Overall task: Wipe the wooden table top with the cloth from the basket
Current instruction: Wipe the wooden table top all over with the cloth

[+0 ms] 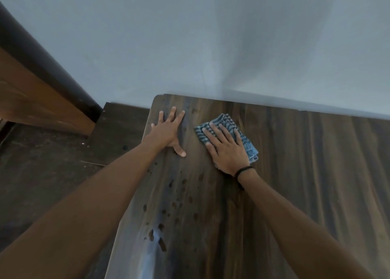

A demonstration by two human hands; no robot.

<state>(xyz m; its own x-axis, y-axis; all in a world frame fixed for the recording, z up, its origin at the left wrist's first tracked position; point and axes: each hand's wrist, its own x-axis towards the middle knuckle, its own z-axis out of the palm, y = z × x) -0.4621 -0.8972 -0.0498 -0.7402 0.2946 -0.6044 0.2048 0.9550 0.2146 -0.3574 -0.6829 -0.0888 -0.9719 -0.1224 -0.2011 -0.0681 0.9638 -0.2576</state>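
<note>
Right hand point(226, 150) flat, fingers spread, pressing cloth point(247, 140) on worktop point(306, 162); left hand point(168, 130) spread flat, bracing far-left corner. Droplets point(168, 213) lie nearer, left of cloth.

Right hand point(226, 150) flat on striped cloth point(247, 139), pressing it to table point(306, 162). Left hand point(168, 131) at 9 o'clock of cloth, fingers spread near table's corner. Droplets point(168, 211) at 6 o'clock. Wall point(211, 46) behind.
</note>
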